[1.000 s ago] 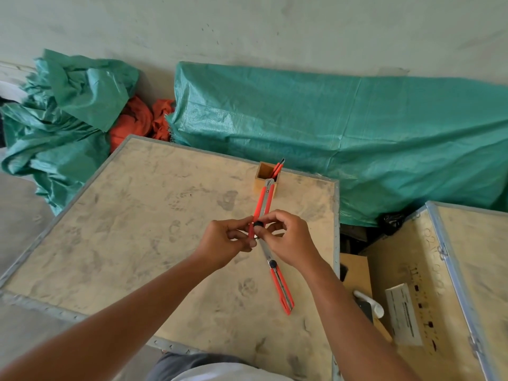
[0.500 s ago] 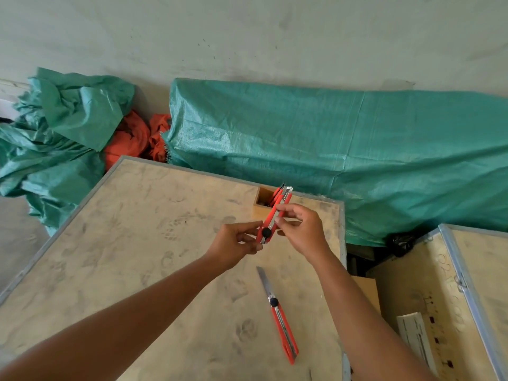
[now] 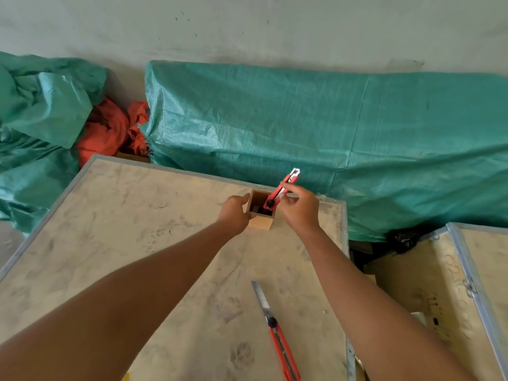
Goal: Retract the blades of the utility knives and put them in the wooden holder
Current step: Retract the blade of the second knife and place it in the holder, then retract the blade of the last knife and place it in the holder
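A small square wooden holder (image 3: 260, 221) stands near the far right edge of the plywood crate top (image 3: 143, 232). My left hand (image 3: 235, 213) grips the holder's left side. My right hand (image 3: 300, 207) holds a red utility knife (image 3: 281, 191), its blade retracted; it is tilted, with its lower end inside the holder's mouth. A second red utility knife (image 3: 277, 331) lies on the crate closer to me, with its steel blade extended and pointing away.
A green tarp (image 3: 343, 138) covers a long bulk behind the crate, with more tarp and orange cloth (image 3: 110, 130) at the left. Another metal-edged plywood crate (image 3: 450, 284) stands to the right, past a dark gap.
Both hands moved away from me to the holder. My left hand let go of the knife and took the holder; my right hand brought the knife's lower end into it.
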Demonstrator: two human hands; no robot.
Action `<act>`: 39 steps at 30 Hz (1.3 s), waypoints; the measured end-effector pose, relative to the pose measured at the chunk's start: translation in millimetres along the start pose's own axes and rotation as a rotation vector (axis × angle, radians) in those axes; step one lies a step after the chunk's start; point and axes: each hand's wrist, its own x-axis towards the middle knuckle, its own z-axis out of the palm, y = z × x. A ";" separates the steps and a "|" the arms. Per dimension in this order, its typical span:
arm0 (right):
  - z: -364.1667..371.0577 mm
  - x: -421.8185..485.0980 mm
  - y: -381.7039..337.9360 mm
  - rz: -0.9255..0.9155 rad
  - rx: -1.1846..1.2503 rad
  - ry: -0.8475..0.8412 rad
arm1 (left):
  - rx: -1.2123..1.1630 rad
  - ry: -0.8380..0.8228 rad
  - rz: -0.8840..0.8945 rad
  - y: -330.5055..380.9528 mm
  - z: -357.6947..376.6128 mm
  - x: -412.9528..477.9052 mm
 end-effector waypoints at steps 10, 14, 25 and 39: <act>22.7 -1.9 10.8 -0.242 -0.131 0.118 | -0.025 -0.007 -0.017 -10.6 11.5 11.0; 31.7 -8.5 16.3 -0.284 -0.169 0.117 | -0.027 0.001 -0.014 -10.7 13.2 11.0; 40.1 -14.9 36.9 -0.184 -0.193 0.011 | -0.035 0.020 -0.010 -14.1 15.9 11.3; -7.0 -71.0 34.7 -0.220 -0.174 -0.032 | 0.020 0.129 -0.012 -6.3 10.7 -57.7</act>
